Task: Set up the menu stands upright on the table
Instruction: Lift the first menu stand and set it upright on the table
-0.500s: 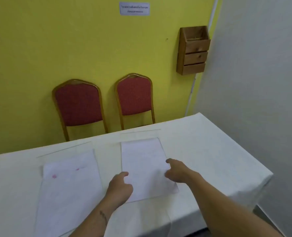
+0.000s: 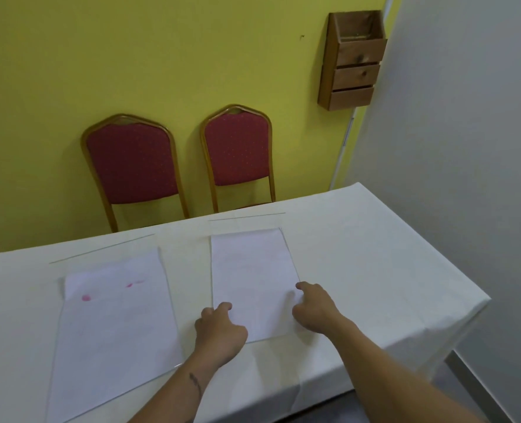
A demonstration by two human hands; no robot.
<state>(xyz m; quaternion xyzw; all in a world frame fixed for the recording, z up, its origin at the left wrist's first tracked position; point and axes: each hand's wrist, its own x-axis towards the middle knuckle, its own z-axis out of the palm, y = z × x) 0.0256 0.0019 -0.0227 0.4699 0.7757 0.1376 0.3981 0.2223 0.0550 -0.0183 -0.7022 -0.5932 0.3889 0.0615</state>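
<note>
Menu stands, two clear acrylic ones with white sheets inside, lie flat on the table point(image 2: 360, 239), which is covered by a white cloth and is the largest thing in view; behind it two red-padded chairs point(image 2: 131, 160) stand against a yellow wall, and a wooden wall rack point(image 2: 352, 61) hangs up at the right. The left menu stand point(image 2: 112, 325) lies near the left end of the table, its sheet marked with small pink spots, its near corner reaching the table's front edge. The right menu stand point(image 2: 250, 270) lies just beside it, toward the middle of the table, also flat. Compared with half a second ago, neither stand has shifted on the cloth, and both hands remain at the near end of the right stand, only slightly repositioned. The left hand point(image 2: 219, 328) is curled at the sheet's near left corner, fingertips touching its edge. The right hand point(image 2: 314, 309) is bent at the sheet's right edge, index finger stretched onto it. Whether either hand has actually gripped the acrylic or merely rests on it cannot be told.
</note>
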